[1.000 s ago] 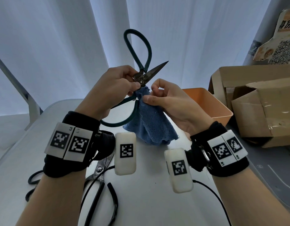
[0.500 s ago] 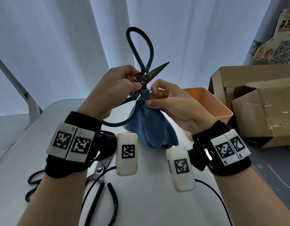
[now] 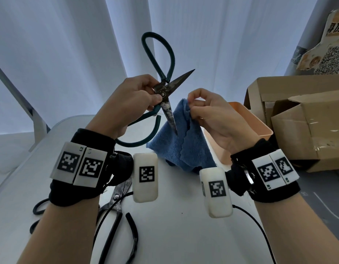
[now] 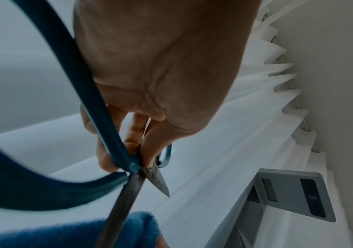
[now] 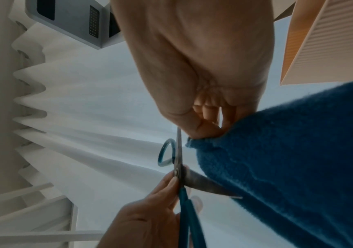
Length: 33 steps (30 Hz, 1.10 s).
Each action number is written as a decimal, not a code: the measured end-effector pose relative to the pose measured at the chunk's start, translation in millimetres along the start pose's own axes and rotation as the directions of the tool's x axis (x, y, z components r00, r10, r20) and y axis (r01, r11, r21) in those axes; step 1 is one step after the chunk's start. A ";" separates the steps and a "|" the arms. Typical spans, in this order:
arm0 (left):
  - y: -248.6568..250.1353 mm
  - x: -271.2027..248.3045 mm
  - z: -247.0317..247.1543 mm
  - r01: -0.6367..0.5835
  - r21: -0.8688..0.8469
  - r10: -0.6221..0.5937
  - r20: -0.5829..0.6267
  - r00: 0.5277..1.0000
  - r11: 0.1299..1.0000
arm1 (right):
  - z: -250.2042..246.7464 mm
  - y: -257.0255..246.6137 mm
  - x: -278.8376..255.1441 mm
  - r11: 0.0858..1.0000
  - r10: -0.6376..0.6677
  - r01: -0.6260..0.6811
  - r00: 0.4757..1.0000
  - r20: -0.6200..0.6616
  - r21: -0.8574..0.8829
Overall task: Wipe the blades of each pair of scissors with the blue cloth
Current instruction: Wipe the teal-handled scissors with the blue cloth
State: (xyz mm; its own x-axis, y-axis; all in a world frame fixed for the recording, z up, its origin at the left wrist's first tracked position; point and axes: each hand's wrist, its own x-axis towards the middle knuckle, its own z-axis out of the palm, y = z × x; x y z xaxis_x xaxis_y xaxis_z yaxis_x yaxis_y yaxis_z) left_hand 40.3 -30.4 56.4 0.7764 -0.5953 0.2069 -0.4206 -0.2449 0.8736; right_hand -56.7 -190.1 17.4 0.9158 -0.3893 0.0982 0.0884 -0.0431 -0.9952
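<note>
My left hand [image 3: 138, 100] pinches the green-handled scissors [image 3: 165, 88] at their pivot and holds them up above the table, blades spread wide. One blade points up and right, the other [image 3: 169, 115] points down in front of the blue cloth [image 3: 181, 141]. My right hand [image 3: 206, 111] pinches the cloth's top edge just right of the lower blade, apart from it. In the left wrist view the left hand [image 4: 133, 147] grips the scissors [image 4: 141, 174] by the pivot. In the right wrist view the right hand [image 5: 205, 129] holds the cloth [image 5: 288, 164].
A second pair of scissors with black handles [image 3: 115, 210] lies on the white table [image 3: 174, 235] below my left wrist. An orange bin [image 3: 246, 126] stands at the table's right edge, with cardboard boxes [image 3: 306, 126] beyond it. White curtains hang behind.
The right hand has slid the cloth off the lower blade and drawn it to the right, so that blade now shows bare. The scissors have tilted slightly.
</note>
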 end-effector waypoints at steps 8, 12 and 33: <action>-1.9 1.4 -4.7 0.013 -0.019 -0.014 -0.056 0.998 1.000 | 0.8 -0.3 -1.5 0.982 -0.014 -0.013 0.990 0.143 0.186; 0.1 1.1 -3.2 0.003 -0.030 -0.004 -0.039 0.999 1.000 | 7.7 2.2 -3.3 0.993 0.000 -0.022 0.983 0.185 0.115; 4.4 -6.8 0.5 -0.055 -0.008 0.055 0.054 0.997 0.998 | 19.8 4.4 -3.8 0.995 0.003 -0.014 0.995 0.103 0.099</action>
State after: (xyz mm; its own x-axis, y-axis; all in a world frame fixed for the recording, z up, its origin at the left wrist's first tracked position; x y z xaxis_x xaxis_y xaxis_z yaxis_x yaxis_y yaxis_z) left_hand 32.9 -27.9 58.6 0.7253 -0.6486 0.2306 -0.4588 -0.2058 0.8644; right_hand -52.1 -170.6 12.6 0.9515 -0.2929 0.0938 0.1143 0.0536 -0.9920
